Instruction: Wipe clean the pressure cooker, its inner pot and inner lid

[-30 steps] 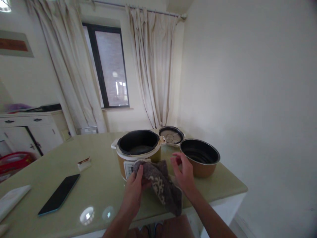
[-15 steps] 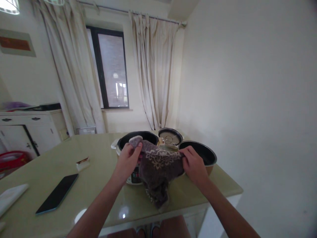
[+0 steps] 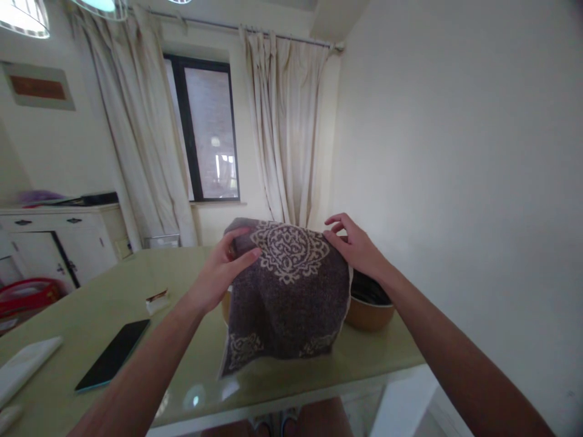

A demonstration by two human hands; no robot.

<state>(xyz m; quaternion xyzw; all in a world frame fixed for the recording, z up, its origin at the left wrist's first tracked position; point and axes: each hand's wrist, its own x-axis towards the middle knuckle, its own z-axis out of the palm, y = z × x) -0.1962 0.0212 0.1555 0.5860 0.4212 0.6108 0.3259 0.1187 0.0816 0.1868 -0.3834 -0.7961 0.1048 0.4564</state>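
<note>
I hold a grey-brown towel [image 3: 286,297] with a cream ornamental pattern spread out in front of me above the table. My left hand [image 3: 221,270] pinches its upper left corner. My right hand [image 3: 357,246] grips the upper right corner, some fingers lifted. The towel hangs down and hides the rice cooker behind it. To the right, part of the brown inner pot [image 3: 371,303] shows under my right wrist.
The pale green glass table [image 3: 91,315] carries a dark phone [image 3: 113,355], a small wrapped packet [image 3: 157,299] and a white object [image 3: 25,367] at the left edge. A white cabinet [image 3: 59,240] and red basket [image 3: 25,297] stand left. Curtains and a window lie behind; a white wall is on the right.
Both hands lifted the towel from in front of the cooker and opened it flat; it now covers the cooker and lid from view.
</note>
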